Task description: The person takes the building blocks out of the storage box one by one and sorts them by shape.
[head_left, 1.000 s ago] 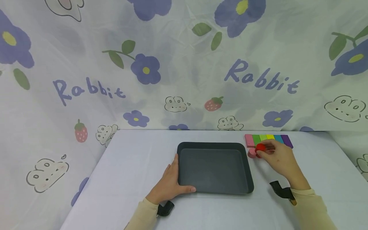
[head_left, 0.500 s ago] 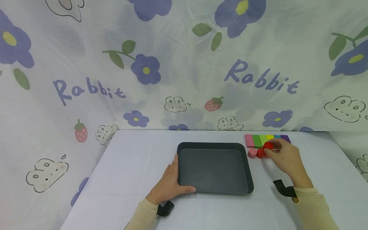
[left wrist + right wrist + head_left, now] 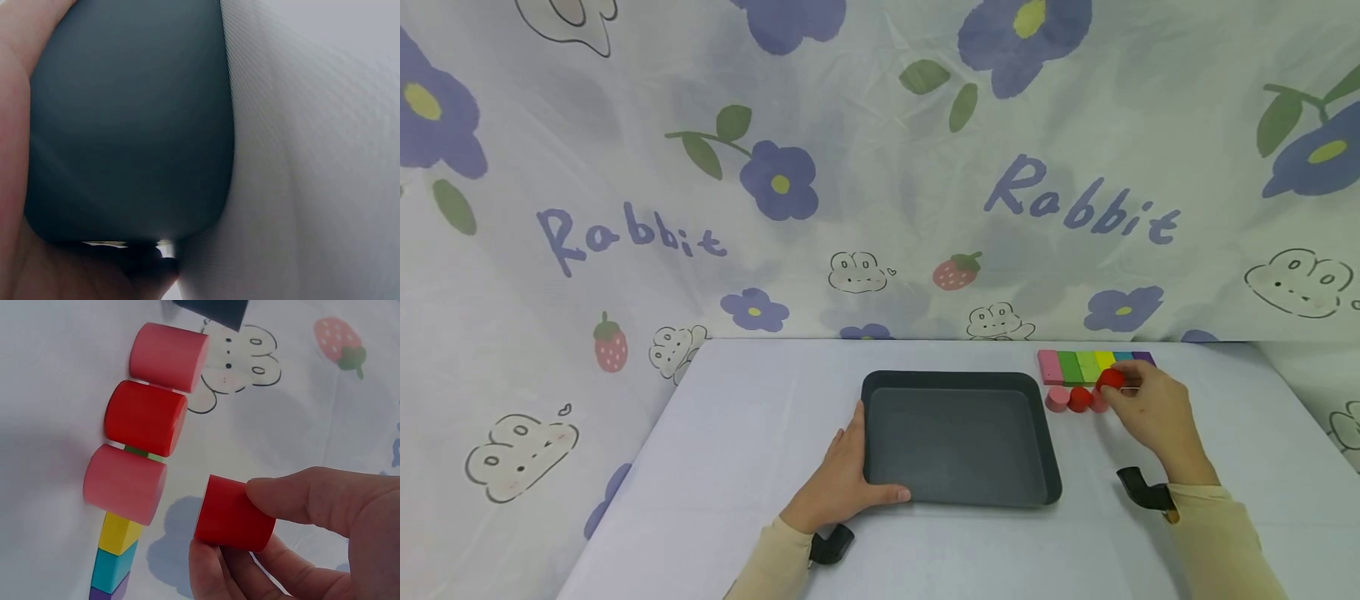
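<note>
My right hand point(image 3: 1153, 412) pinches a red cylinder block point(image 3: 234, 515) between thumb and fingers, above the table. Below it in the head view, a row on the table runs from a pink cylinder point(image 3: 1057, 399) through a second red cylinder point(image 3: 1080, 399) to another pink cylinder point(image 3: 1099, 404), partly covered by the held block. The right wrist view shows these three side by side. My left hand point(image 3: 838, 487) lies with straight fingers along the left side of a dark grey rectangular tray point(image 3: 962, 380), its thumb along the front edge.
Behind the cylinders lies a row of flat coloured blocks: pink point(image 3: 1049, 367), green point(image 3: 1070, 368), light green point(image 3: 1087, 367), yellow point(image 3: 1104, 359), blue and purple point(image 3: 1143, 357). A white cloth point(image 3: 737, 417) covers the table. A patterned curtain point(image 3: 880, 167) hangs behind.
My right hand has moved right with the held red cylinder, from over the red one in the row to over the rightmost pink one. The left hand and tray stay put.
</note>
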Demonstrator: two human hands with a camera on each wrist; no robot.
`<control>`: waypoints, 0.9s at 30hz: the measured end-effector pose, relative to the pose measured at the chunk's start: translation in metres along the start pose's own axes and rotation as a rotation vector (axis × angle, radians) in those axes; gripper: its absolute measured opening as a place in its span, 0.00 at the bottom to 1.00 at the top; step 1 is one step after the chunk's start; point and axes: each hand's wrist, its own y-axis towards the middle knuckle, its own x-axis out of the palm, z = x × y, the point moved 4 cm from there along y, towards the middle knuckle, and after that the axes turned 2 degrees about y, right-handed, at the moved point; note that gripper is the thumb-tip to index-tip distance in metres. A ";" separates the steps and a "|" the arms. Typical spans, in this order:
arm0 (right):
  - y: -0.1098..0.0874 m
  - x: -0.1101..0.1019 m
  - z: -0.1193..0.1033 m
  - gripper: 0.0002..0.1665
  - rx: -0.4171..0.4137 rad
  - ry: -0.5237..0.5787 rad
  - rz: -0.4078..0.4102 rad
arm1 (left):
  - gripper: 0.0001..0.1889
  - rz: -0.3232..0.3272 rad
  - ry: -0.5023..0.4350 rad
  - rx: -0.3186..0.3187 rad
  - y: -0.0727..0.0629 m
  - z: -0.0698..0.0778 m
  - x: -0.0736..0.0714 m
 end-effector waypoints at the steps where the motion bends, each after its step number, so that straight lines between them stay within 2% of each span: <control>1: 0.000 0.000 0.001 0.28 0.004 -0.002 0.006 | 0.74 0.000 0.000 0.000 0.000 0.000 0.000; 13: 0.003 -0.001 0.013 0.26 0.045 -0.024 0.054 | 0.74 -0.006 0.003 -0.004 0.000 -0.002 0.001; 27: 0.008 0.003 0.029 0.27 0.127 -0.029 0.019 | 0.74 0.002 0.006 0.000 0.000 -0.003 0.001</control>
